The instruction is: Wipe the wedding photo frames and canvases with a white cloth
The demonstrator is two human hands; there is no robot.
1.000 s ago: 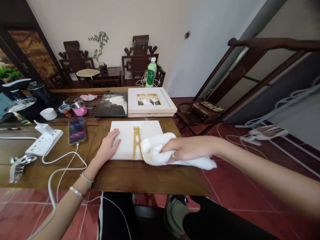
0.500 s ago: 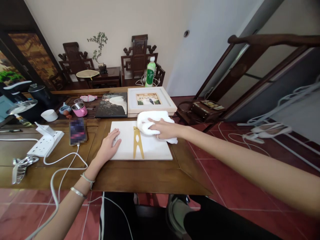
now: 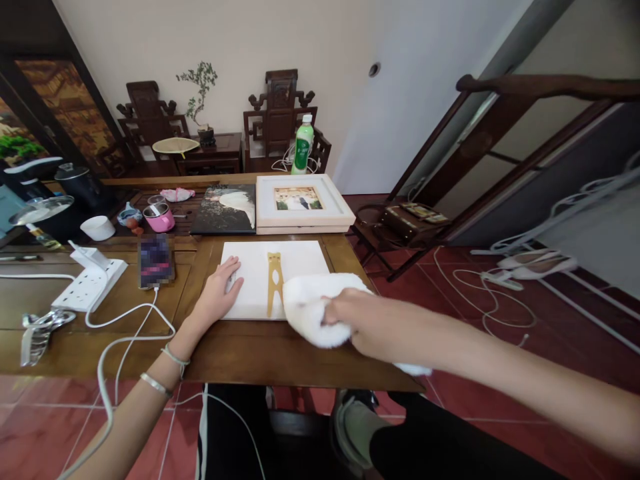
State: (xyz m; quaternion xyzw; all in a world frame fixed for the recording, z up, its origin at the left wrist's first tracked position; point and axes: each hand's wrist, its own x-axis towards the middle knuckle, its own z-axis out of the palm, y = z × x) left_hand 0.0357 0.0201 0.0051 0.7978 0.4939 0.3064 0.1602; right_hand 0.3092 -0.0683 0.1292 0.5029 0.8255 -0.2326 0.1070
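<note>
A flat white board [image 3: 250, 280] lies on the wooden table, bearing a long yellow cat-like figure [image 3: 275, 277]. My left hand [image 3: 221, 288] rests flat on the board's left edge, fingers outstretched. With my right hand [image 3: 357, 319] I grip a bunched white fluffy towel [image 3: 317, 307]. The towel covers the board's lower right corner and part of the yellow figure, and overhangs the board's near edge. One end of it trails toward the table's right corner.
Behind the board lie a framed picture [image 3: 305, 204] and a dark picture with a white bird [image 3: 226, 208]. A green bottle [image 3: 303, 147] stands at the back. Leftward are a power strip [image 3: 90, 283], a phone [image 3: 156, 260], cables, a silver claw clip [image 3: 43, 333] and a pink cup [image 3: 159, 217].
My right hand has drawn the towel from the board's far right corner toward me, down to its near right corner. My left hand has stayed in place.
</note>
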